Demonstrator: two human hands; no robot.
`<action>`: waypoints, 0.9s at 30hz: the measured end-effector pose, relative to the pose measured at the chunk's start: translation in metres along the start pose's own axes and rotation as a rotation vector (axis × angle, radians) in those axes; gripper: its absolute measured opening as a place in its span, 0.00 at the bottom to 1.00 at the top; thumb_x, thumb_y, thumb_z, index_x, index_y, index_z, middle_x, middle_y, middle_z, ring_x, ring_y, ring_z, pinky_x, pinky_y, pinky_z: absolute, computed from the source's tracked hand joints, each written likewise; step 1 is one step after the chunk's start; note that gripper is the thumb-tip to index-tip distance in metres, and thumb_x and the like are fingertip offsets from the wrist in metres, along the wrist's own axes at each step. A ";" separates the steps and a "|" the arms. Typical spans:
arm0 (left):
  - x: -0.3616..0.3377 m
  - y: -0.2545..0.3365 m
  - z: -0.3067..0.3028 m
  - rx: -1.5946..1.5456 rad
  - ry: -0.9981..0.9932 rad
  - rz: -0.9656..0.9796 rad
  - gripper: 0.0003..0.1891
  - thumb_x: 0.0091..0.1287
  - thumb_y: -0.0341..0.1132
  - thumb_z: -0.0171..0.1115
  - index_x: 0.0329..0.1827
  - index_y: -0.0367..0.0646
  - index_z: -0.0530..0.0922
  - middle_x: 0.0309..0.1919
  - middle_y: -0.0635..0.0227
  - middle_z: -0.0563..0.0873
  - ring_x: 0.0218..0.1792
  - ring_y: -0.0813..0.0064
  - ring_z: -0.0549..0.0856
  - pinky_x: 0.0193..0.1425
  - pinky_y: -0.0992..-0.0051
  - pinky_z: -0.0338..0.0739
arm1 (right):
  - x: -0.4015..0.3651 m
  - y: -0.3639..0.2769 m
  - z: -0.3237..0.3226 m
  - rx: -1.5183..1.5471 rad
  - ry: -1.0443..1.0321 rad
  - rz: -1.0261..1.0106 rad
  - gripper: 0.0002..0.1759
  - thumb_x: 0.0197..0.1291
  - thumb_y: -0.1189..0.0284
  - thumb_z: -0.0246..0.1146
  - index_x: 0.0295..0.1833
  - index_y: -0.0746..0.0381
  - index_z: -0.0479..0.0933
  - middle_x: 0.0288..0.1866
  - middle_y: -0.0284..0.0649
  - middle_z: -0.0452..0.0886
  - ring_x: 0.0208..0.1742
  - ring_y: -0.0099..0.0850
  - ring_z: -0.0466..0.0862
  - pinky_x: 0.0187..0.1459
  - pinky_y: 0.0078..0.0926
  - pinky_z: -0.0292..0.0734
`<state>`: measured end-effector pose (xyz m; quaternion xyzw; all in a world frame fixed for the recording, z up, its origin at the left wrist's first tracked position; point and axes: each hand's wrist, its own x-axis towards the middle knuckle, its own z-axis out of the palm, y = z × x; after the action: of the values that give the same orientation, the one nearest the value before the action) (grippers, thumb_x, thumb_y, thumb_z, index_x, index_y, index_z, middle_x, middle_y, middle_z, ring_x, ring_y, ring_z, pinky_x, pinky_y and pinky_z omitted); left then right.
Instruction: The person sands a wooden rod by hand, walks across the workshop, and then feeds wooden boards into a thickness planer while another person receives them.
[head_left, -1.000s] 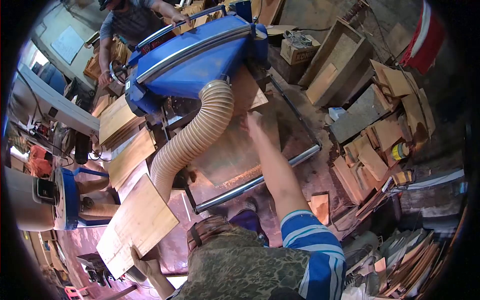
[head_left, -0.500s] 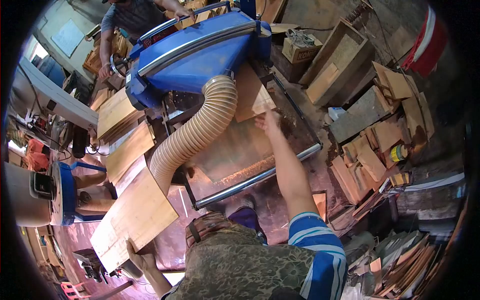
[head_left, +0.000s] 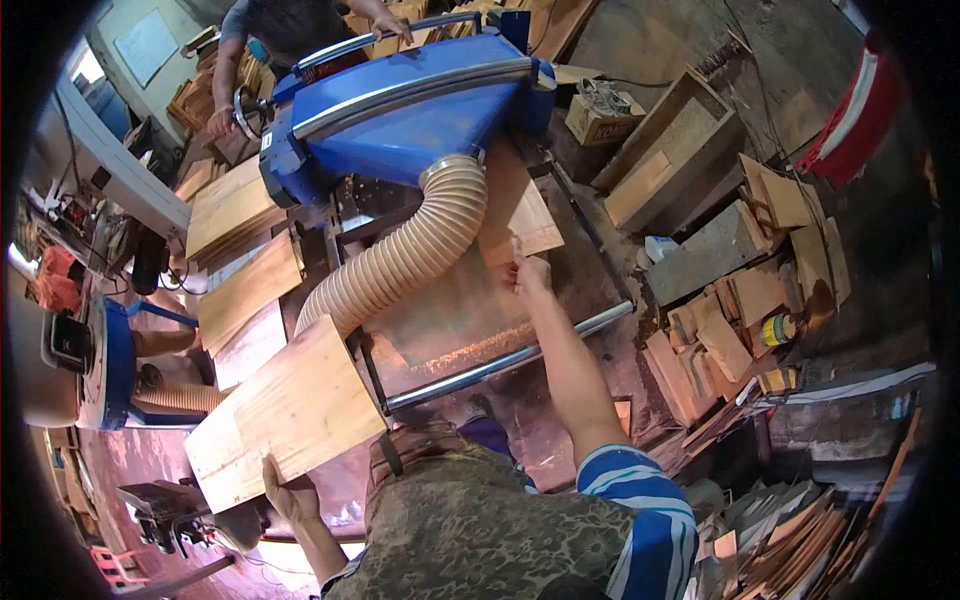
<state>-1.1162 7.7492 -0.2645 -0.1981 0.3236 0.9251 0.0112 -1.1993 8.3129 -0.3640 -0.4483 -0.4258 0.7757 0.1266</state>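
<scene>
My left hand (head_left: pixel 292 497) grips the near edge of a pale wooden panel (head_left: pixel 290 415), thumb on top and fingers hidden beneath. The panel is held slanted at the lower left, in front of a ribbed hose. My right hand (head_left: pixel 528 275) reaches to the end of another wooden board (head_left: pixel 527 220), which sticks out from under a blue machine hood (head_left: pixel 400 115). One finger lies against that board; the other fingers are loosely bent, with nothing visible gripped in them. The ribbed hose (head_left: pixel 410 240) runs from the hood down behind the panel.
Across the machine a co-worker (head_left: pixel 290 35) has one hand on a handwheel (head_left: pixel 243 113) and the other near the top rail. A metal roller (head_left: pixel 510 357) crosses the near side. Stacked panels (head_left: pixel 235 215) lie left; wood offcuts (head_left: pixel 720 330) are piled right.
My left hand has raised the panel slightly and shifted it right. The right hand has moved slightly down and left in view, its fingers more bent. The view has shifted a little.
</scene>
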 end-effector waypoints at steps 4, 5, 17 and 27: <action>-0.005 -0.004 0.000 -0.024 0.040 0.016 0.13 0.74 0.35 0.59 0.56 0.38 0.79 0.54 0.60 0.86 0.55 0.69 0.85 0.61 0.69 0.81 | 0.002 0.008 -0.010 0.010 0.019 0.038 0.11 0.71 0.64 0.61 0.39 0.60 0.74 0.25 0.33 0.75 0.19 0.25 0.76 0.21 0.29 0.77; -0.006 -0.005 0.001 -0.017 0.044 0.023 0.13 0.73 0.35 0.59 0.56 0.38 0.79 0.54 0.60 0.86 0.55 0.69 0.85 0.61 0.69 0.81 | 0.001 0.012 -0.013 0.038 0.000 0.041 0.10 0.71 0.66 0.60 0.39 0.60 0.75 0.25 0.33 0.75 0.19 0.24 0.76 0.21 0.29 0.76; -0.003 -0.014 -0.022 -0.107 0.112 0.011 0.17 0.75 0.34 0.56 0.62 0.36 0.75 0.58 0.59 0.83 0.59 0.68 0.82 0.66 0.69 0.78 | -0.017 0.025 -0.040 0.077 -0.005 0.082 0.08 0.72 0.69 0.59 0.41 0.61 0.73 0.24 0.33 0.73 0.19 0.26 0.75 0.19 0.30 0.75; 0.004 -0.027 -0.003 -0.110 0.114 -0.026 0.13 0.74 0.36 0.59 0.56 0.40 0.80 0.54 0.63 0.86 0.55 0.70 0.85 0.60 0.71 0.81 | -0.055 0.025 -0.052 0.101 0.009 0.111 0.07 0.73 0.68 0.58 0.44 0.60 0.72 0.28 0.33 0.74 0.22 0.26 0.76 0.21 0.31 0.76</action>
<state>-1.1142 7.7680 -0.2842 -0.2549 0.2696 0.9286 -0.0062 -1.1214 8.2941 -0.3634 -0.4678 -0.3601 0.7999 0.1080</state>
